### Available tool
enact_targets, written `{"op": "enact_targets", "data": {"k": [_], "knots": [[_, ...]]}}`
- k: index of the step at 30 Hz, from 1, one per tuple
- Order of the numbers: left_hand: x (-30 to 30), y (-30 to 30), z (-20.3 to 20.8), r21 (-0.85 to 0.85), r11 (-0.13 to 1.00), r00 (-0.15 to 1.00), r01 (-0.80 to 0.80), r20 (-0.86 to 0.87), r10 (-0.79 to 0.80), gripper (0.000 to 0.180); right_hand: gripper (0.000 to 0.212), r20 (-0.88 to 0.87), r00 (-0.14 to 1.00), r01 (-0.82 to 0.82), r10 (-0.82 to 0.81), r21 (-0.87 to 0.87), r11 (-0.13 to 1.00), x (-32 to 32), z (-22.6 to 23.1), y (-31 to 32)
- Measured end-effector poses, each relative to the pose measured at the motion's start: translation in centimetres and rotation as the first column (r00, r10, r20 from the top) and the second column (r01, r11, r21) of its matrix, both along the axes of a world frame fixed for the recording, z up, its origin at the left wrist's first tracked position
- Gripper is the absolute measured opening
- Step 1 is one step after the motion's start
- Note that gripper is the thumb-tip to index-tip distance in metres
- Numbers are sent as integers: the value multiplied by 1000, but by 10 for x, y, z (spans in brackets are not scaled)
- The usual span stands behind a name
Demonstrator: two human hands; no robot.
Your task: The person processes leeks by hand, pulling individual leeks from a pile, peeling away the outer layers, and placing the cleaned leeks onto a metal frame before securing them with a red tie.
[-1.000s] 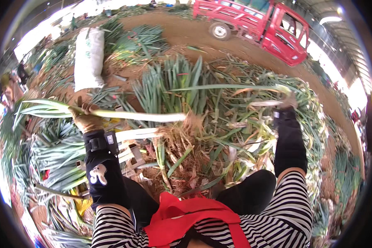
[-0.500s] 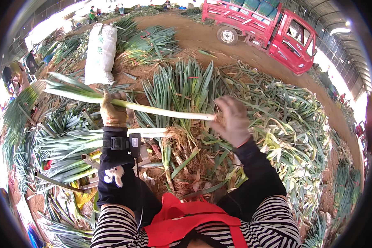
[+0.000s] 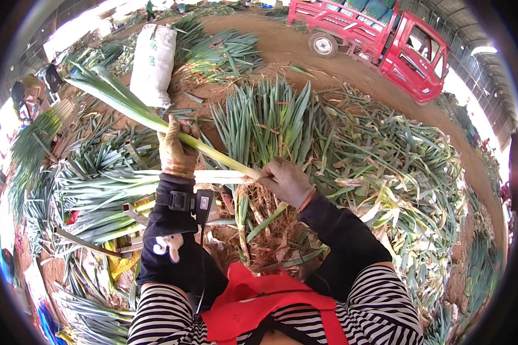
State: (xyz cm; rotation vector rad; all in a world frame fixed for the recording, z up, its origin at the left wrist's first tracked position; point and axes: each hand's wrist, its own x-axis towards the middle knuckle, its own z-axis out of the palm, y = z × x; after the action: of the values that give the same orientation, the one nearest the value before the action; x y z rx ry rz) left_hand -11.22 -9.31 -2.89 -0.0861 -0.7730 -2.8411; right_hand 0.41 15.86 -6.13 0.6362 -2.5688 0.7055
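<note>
A long green onion (image 3: 221,157) slants across in front of me, its leaves up to the left and its root end down to the right. My left hand (image 3: 176,150), in a worn glove, is closed around its stalk. At the root end, my gloved right hand (image 3: 288,180) is closed with the fingers pinching; the tip is partly hidden there. Below the held stalk, more green onions (image 3: 109,192) lie sideways on a metal rack (image 3: 89,244), with white stalks (image 3: 220,177) pointing right. Unpeeled green onions (image 3: 265,123) with dirty roots lie just beyond my right hand.
A wide heap of stripped leaves (image 3: 397,172) covers the ground at right. A stuffed white sack (image 3: 153,66) and more onion piles (image 3: 224,54) lie farther off. A red cargo truck (image 3: 408,54) stands at the back right. People (image 3: 31,95) are at far left.
My right hand has moved left and down, from open beside the root end to pinching there. The held onion now tilts more steeply, and my left hand has shifted slightly right.
</note>
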Motion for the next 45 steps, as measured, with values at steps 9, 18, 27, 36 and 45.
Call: {"op": "enact_targets", "data": {"k": [9, 18, 27, 36, 45], "knots": [[-16, -90, -26, 116, 965, 967, -235, 124, 221, 22, 35, 104, 995, -17, -1, 175, 984, -21, 11, -13], [-51, -285, -198, -936, -351, 906, -28, -172, 387, 64, 31, 299, 952, -113, 66, 143, 983, -64, -43, -73], [-18, -100, -42, -534, 844, 947, 53, 296, 128, 55, 22, 562, 735, 268, -380, 275, 924, -87, -90, 35], [-1, -86, -29, -568, 823, 989, 29, 136, 60, 35, 31, 708, 449, 741, -545, 46, 670, -30, -285, 32], [-14, -93, -49, -634, 768, 988, 88, 151, 11, 33, 60, 695, 317, 723, -646, 264, 638, -74, -289, 65]]}}
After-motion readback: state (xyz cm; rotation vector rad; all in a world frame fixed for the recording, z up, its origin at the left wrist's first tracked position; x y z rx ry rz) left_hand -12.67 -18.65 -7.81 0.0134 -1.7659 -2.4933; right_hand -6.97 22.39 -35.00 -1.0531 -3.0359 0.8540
